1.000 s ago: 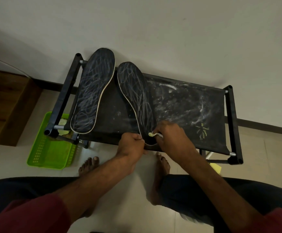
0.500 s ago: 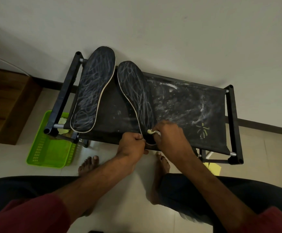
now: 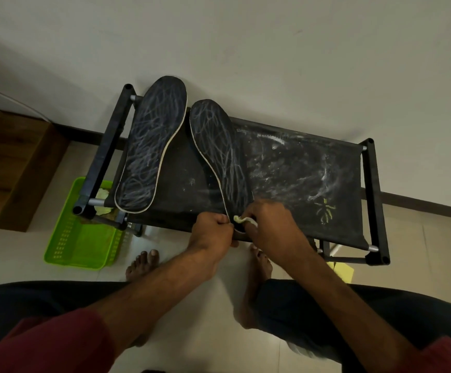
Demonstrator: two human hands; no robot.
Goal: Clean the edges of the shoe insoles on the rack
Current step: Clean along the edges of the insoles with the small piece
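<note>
Both arms reach forward and down from the bottom of the view to the near edge of the black rack (image 3: 369, 200), which stands against the wall (image 3: 273, 49). The left hand (image 3: 211, 234) is knuckles up, wrist bent, and its fingers (image 3: 219, 218) are curled tight, pinching the heel rim of the inner insole (image 3: 219, 154). The right hand (image 3: 271, 227) sits just beside it, almost touching. Its fingers (image 3: 252, 211) are curled round a small pale cloth (image 3: 242, 219) and press it against the same heel, at the pale rim. The palm side of either hand is hidden.

The inner insole lies on the rack's dusty fabric top, toe toward the wall and heel at the front edge between the two hands. The outer insole (image 3: 151, 146) lies beside it along the rack's left end, apart from it, with its toe past the back rail. Both are dark with grey scribbled marks and a pale edge.

A green basket (image 3: 81, 238) stands on the floor (image 3: 197, 332) under the rack's left end. Two bare feet (image 3: 143, 265) rest on the floor below the hands.
</note>
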